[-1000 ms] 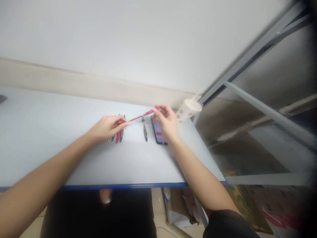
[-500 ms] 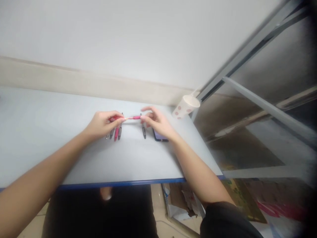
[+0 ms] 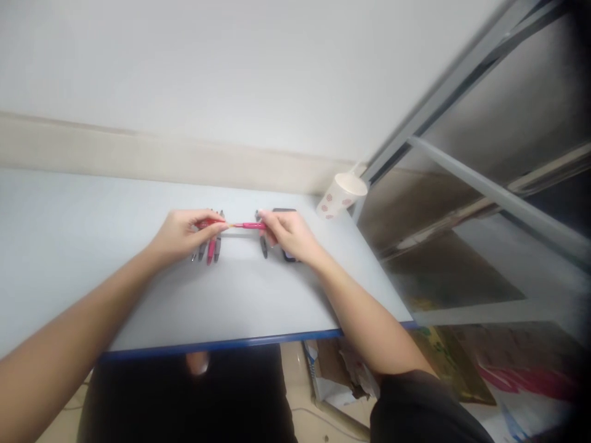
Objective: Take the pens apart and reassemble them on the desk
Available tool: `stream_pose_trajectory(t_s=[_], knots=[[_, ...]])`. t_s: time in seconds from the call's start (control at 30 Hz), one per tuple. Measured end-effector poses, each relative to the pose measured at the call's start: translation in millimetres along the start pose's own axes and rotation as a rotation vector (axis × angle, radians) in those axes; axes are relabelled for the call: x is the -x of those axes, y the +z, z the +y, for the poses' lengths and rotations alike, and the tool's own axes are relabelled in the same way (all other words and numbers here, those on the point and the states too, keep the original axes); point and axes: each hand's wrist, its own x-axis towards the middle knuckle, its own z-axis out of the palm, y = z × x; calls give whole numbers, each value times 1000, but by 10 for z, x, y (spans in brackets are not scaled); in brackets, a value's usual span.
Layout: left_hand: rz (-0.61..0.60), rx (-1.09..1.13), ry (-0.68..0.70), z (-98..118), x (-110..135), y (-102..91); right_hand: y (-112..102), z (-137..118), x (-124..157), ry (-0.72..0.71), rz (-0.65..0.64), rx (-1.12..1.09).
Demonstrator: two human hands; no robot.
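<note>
My left hand (image 3: 184, 235) pinches the red end of a slim pink pen (image 3: 247, 226), and my right hand (image 3: 290, 235) pinches its pink end. A thin pale section of the pen shows between my hands. Below my left hand lie a pink pen (image 3: 211, 252) and a dark pen (image 3: 218, 246) side by side, with another dark pen (image 3: 202, 251) partly hidden. A grey-black pen (image 3: 263, 247) lies just left of my right hand. My right hand covers most of a black smartphone (image 3: 284, 210).
The pale table (image 3: 115, 209) has a blue front edge (image 3: 221, 346) and meets a beige wall strip. A white cup with red dots (image 3: 341, 194) tips near the far right corner. Grey metal shelf bars (image 3: 462, 104) stand right; cardboard and papers lie below.
My right hand has closed on the pink end of the pen, after its fingers were spread beside it. The phone is more covered, and the view has tilted slightly.
</note>
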Motion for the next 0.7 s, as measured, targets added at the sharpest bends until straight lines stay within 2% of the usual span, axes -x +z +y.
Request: stream_pose_trajectory(t_s=[0.13,0.27,0.37,0.47,0.6,0.63,0.7], knots=[[-8,-15,21,-10,-1,-1,-13,-29,15,-109,-23,41],[-6,-85,139,-84,-12,-2,8,9,5,-26,-65,87],[19,-186,255,-107,-21,-24,32,46,-6,39,-127,50],[-8,-259,330,-80,-31,-66,37,30,2,76,-173,-8],[-67,-296,418,-34,-40,-71,39,-53,30,57,-382,-106],[-65,-304,441,-30,-39,-54,52,-65,34,43,-394,-129],[-46,-324,483,-28,-29,-1,99,-60,37,22,-334,-194]])
